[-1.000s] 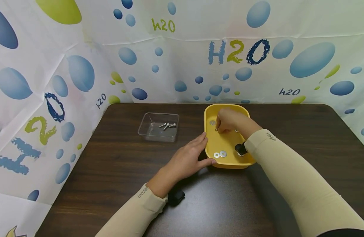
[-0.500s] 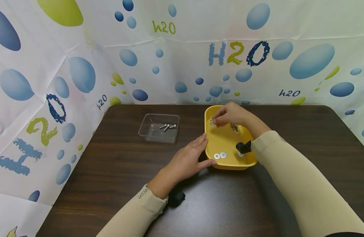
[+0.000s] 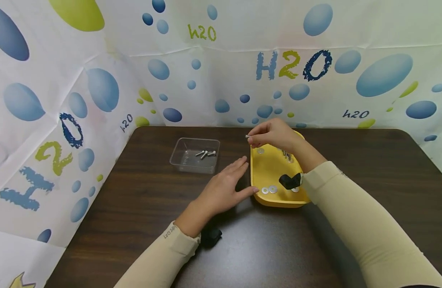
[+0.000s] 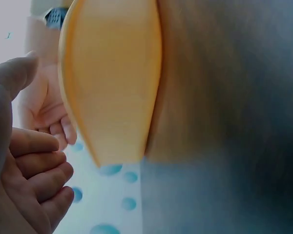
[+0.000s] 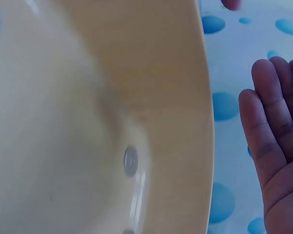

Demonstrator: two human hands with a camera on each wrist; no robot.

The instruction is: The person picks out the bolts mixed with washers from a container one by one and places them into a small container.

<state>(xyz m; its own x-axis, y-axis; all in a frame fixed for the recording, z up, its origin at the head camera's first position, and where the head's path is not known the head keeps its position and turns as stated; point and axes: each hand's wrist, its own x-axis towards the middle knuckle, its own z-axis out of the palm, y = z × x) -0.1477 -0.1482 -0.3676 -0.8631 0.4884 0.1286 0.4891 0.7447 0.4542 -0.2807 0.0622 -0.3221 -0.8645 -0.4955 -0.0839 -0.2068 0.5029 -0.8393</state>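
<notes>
A shallow yellow tray (image 3: 271,172) stands on the table. My right hand (image 3: 276,136) is above its far left rim and pinches a small bolt (image 3: 247,136) between thumb and fingers; only the bolt's silvery end shows. At the tray's left side, my left hand (image 3: 221,192) has its fingers extended, with the thumb tip at the near left corner; I cannot tell whether it touches. Several flat washers (image 3: 273,189) lie in the tray. More bolts (image 3: 287,155) lie near its far right, partly behind the right hand.
A clear plastic box (image 3: 183,162) with several silver bolts (image 3: 204,154) stands left of the tray. The dark wooden table (image 3: 142,216) ends at a white sheet (image 3: 235,40) printed with blue and green drops.
My right hand has risen from inside the tray and moved left over the rim with the bolt. My left fingers have come off the tray's side, leaving a small gap.
</notes>
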